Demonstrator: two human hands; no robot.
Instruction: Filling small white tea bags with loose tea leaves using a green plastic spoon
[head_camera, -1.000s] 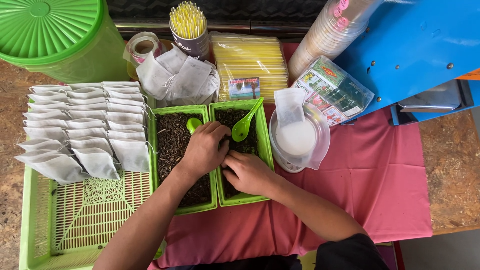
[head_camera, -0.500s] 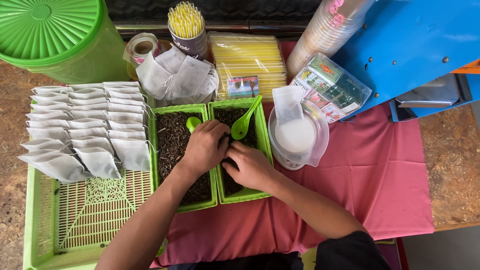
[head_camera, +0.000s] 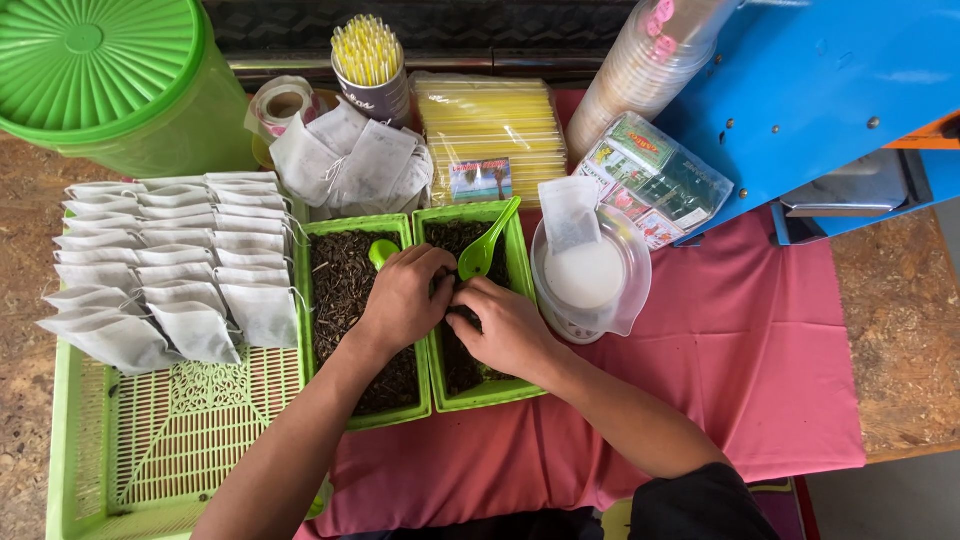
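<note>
Over the right tea tray (head_camera: 523, 290), both hands, left (head_camera: 400, 298) and right (head_camera: 508, 328), apparently pinching something small, hidden between fingertips.

We see two trays of loose tea side by side on the table: the left tray (head_camera: 352, 330) and the right tray (head_camera: 478, 300), each with a spoon in it. Our hands meet over their shared rim. Left of them a slatted basket (head_camera: 170, 440) carries rows of filled bags (head_camera: 170, 260). Right of the trays stands a lidded tub (head_camera: 590, 280). Behind them lie straws (head_camera: 492, 125).
</note>
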